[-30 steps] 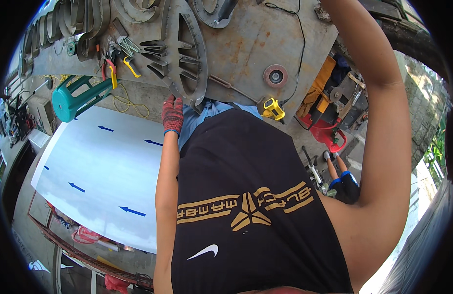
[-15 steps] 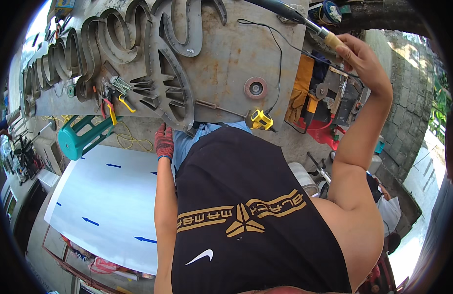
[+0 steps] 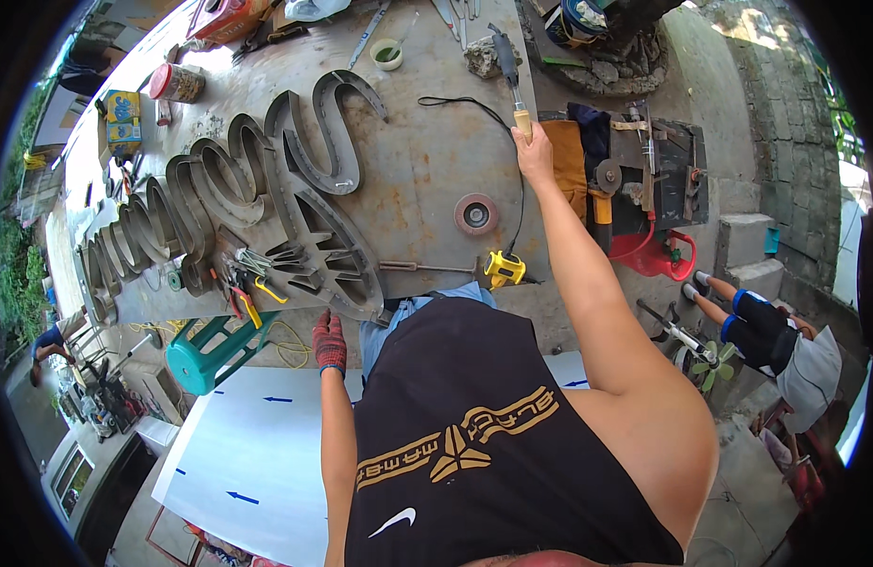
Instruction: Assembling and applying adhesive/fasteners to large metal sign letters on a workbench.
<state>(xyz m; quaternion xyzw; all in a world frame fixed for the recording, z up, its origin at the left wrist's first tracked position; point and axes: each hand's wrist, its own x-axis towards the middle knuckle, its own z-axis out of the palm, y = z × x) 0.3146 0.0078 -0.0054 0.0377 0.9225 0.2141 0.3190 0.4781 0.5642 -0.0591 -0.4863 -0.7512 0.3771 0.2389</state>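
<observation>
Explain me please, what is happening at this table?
A person is at a metal-topped table. The bare right hand grips the wooden handle of a long tool, its dark end beside a grey lump. The left hand, in a red-and-dark knit glove, is by the near edge, with nothing visible in it. Curved metal shapes, a round abrasive disc and a yellow corded tool are on the table.

I see a green stool (image 3: 195, 363) and a big white sheet with blue arrows (image 3: 257, 439), near left. Far left are a red-topped jar (image 3: 182, 84) and a blue-and-yellow box (image 3: 124, 123). A blue bucket (image 3: 571, 28) is far right. Someone in dark shorts (image 3: 758, 333) is on the right.
</observation>
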